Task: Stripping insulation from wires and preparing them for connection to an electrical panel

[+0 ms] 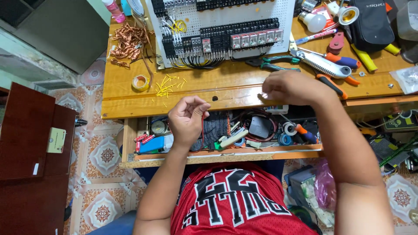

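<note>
Two hands over one desk [130, 82], left hand [187, 119] pinching one red wire [203, 130], right hand [291, 87] pinched on its far end, one panel [217, 26] beyond

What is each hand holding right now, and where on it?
The left hand pinches the upper end of a thin red wire, which hangs down from that grip. The right hand is closed, fingertips together; whether it holds anything cannot be told.

Thin red wire [203, 130], pinched at its upper end by the left hand [187, 119], hangs nearly straight down in front of the desk [130, 93] edge, its lower end over the open drawer [226, 153].
</note>
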